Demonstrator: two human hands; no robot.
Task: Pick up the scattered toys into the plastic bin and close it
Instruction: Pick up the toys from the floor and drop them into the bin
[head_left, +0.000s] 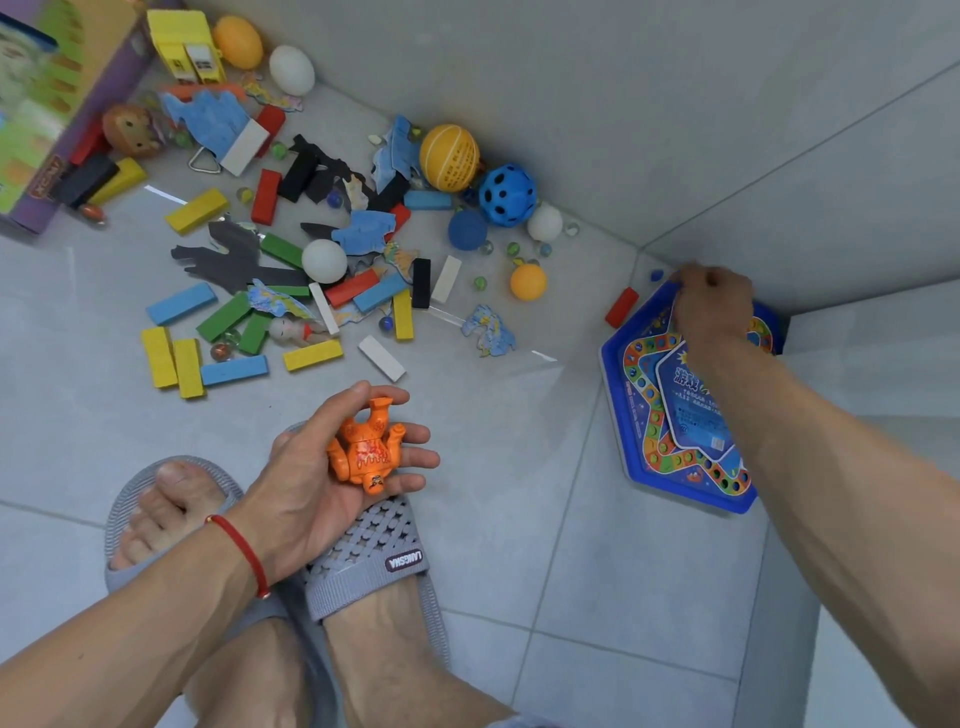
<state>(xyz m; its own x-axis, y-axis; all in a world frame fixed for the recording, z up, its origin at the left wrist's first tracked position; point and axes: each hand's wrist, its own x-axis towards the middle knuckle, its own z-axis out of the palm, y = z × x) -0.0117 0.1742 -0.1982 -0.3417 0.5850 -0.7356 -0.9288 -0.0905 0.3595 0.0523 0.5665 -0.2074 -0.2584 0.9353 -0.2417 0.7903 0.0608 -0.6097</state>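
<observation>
A single wide-angle view is given, taken from the person's head and directed steeply downward at the floor (519, 545). Both forearms are seen entering from the bottom edge, and the slippered feet are seen directly below. The scattered toys are held in the upper left, farther off, where straight lines are bent by the lens.

A: Was the light good?
B: Yes, bright and even, with soft shadows. The glossy floor (519, 519) showed small white glare streaks.
A: And sharpness?
B: Mostly sharp; the edges bent from the wide lens, and the top left corner was blurred.
</observation>
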